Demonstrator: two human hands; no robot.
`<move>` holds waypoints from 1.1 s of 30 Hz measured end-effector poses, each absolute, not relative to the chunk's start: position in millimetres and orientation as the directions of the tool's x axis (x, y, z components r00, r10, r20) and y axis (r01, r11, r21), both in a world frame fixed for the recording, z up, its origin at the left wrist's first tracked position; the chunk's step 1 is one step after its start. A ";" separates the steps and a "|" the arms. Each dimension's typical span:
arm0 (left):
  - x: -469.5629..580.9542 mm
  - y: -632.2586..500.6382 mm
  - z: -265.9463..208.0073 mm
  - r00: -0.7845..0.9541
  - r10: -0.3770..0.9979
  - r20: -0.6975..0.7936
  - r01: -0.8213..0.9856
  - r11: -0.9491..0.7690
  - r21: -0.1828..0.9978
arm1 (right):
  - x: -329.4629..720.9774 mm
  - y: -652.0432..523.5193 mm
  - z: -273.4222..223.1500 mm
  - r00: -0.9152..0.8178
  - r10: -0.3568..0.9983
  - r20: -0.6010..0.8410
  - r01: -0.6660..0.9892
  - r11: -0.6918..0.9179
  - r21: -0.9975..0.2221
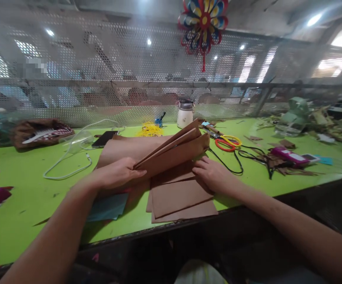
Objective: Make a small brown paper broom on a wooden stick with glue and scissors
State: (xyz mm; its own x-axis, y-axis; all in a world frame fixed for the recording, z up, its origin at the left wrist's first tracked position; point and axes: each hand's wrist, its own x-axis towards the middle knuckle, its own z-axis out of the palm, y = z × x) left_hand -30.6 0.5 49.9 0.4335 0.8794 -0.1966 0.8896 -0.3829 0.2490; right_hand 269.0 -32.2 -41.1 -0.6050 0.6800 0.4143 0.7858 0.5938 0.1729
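My left hand [120, 172] is closed on the left end of a stack of brown sheets [173, 156], tilted so the right end is higher. The thumb lies over the near face of the stack. My right hand [209, 173] is at the right side of several flat brown pieces [179, 197] near the table's front edge. Its fingers curl in at the pieces' upper right, and whether they grip one is hidden. Behind the stack lies a larger brown sheet [129, 148]. A blue-grey sheet [107, 207] rests partly under my left forearm.
Scissors with red and yellow handles [228, 142] and a black cord [236, 167] lie to the right. Farther right is a purple box [290, 155] among brown scraps. A white jug [185, 114], yellow shreds [149, 129], a phone [105, 139] and a white cable [66, 167] are behind.
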 end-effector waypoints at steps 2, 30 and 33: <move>-32.5 2.0 47.7 0.422 0.881 -0.213 0.894 -0.366 0.256 | 269.0 -25.1 -47.1 -0.637 0.651 0.413 0.761 0.618 0.199; -34.0 -1.1 42.0 0.450 0.872 -0.193 0.888 -0.413 0.203 | 270.2 -41.2 -42.0 -0.629 0.521 0.577 0.622 0.782 -0.028; -33.0 -4.2 41.8 0.480 0.860 -0.176 0.875 -0.454 0.170 | 272.9 -53.0 -32.0 -0.553 0.556 0.620 0.591 0.787 -0.178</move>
State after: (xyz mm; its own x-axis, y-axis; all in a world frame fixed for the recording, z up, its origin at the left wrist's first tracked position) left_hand -33.0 -4.2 41.8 0.4800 0.8595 -0.1756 0.8747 -0.4538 0.1702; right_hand 272.9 -53.0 -32.0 -0.5534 0.5557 0.6204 0.5908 0.7869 -0.1778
